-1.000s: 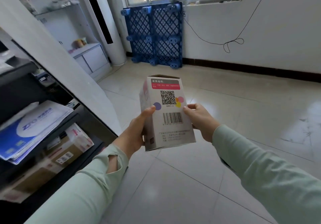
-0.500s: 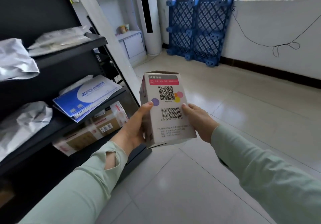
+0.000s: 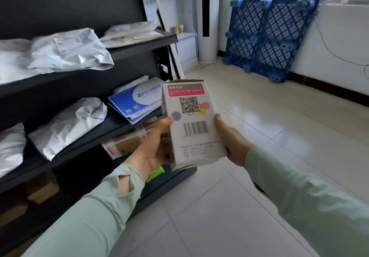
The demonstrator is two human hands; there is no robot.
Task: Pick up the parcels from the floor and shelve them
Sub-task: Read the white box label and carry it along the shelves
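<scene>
I hold a small white carton [image 3: 192,123] with a QR code, a barcode and a pink band, upright in front of me above the tiled floor. My left hand [image 3: 154,147] grips its left side, thumb on the printed face. My right hand [image 3: 229,139] grips its right edge. The black shelf unit [image 3: 137,46] stands to the left, just beyond the carton. Its tiers hold grey plastic mailer bags [image 3: 67,51], blue and white envelopes [image 3: 137,99] and a taped cardboard box [image 3: 127,145].
A blue plastic pallet [image 3: 269,37] leans against the white wall under the window. A tall white column unit [image 3: 206,17] and a white cabinet [image 3: 185,45] stand in the far corner. A black cable [image 3: 339,57] hangs on the wall. Pale tiled floor [image 3: 279,137] stretches to the right.
My view has swung left, bringing the black shelves and their parcels into sight. Both hands keep the same grip on the carton, which now sits closer to the shelf.
</scene>
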